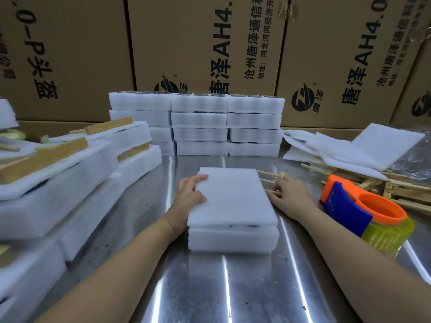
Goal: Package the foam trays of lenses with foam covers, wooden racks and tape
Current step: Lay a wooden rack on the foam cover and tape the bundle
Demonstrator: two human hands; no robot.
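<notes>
Dead centre before us, the foam tray [233, 238] sits under its foam cover [231, 197]. Our left hand [189, 197] clamps the cover's nine-o'clock edge; our right hand [289, 197] pinches the wooden rack [268, 173] at three. We'd square the edges first, then seat the rack snugly. Tape dispenser [363, 213] at three o'clock, tray stacks [198, 120] at twelve.

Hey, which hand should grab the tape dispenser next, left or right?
Probably right. The right hand sits at the wooden rack beside the foam tray, and the tape dispenser lies just to its right. The left hand holds the foam cover on the tray's far side.
</notes>
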